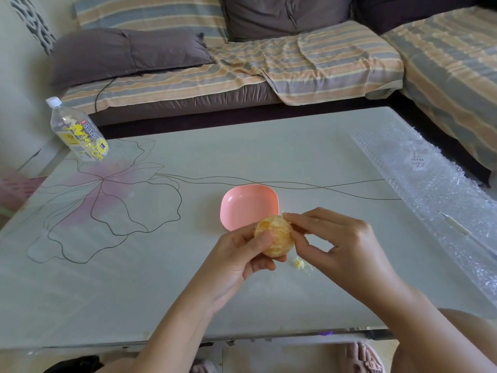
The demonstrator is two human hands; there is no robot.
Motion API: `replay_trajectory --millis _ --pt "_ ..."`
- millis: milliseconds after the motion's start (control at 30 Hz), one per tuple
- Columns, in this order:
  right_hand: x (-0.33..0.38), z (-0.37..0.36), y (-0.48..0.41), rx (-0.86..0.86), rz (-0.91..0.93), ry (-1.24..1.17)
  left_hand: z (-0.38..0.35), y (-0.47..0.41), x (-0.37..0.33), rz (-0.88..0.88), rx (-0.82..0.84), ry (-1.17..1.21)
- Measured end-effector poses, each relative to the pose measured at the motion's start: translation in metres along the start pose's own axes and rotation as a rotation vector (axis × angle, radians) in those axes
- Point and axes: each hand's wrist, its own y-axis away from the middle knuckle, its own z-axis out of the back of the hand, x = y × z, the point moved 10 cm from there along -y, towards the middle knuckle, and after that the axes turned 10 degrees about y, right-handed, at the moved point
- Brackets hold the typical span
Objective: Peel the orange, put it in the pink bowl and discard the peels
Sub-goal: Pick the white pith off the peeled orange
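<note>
Head view: I see left hand [242, 255] gripping the peeled orange [278, 239], right hand [341, 238] pinching it; pink bowl [242, 204] empty, scraps [300, 264] undiscarded.

A pale table [269, 146], printed with a line-drawn flower tinted pink, was shown. A pink bowl [248, 205] was set on it just beyond the left hand [242, 259] and the right hand [344, 243]. Small pale scraps [301, 265] were scattered just beneath the right hand. A clear plastic bottle [78, 130] was stood far beyond and to the left of the left hand. A sheet of bubble wrap [430, 189] was spread to the right of the right hand.
</note>
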Motion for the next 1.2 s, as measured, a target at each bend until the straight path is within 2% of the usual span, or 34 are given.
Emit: replay_trajectory --millis 300,467,833,1033,1133,1200 --pt "0.012 0.003 0.003 -0.052 0.158 0.227 -0.001 0.001 0.007 0.039 0.016 0.002" --pt "0.009 0.001 0.003 -0.058 0.113 0.343 -0.001 0.002 0.011 0.067 0.021 0.009" --pt "-0.006 0.000 -0.001 0.024 -0.057 0.060 -0.001 0.002 0.005 0.037 0.034 -0.134" --pt "-0.014 -0.007 -0.002 0.162 -0.166 -0.304 -0.001 0.003 0.002 0.035 0.057 -0.095" --pt "-0.011 -0.005 -0.003 0.173 -0.136 -0.300 -0.004 0.004 0.003 0.045 0.089 -0.082" --pt "-0.005 0.001 -0.003 0.154 -0.066 -0.215 -0.005 0.004 0.005 0.054 0.094 -0.084"
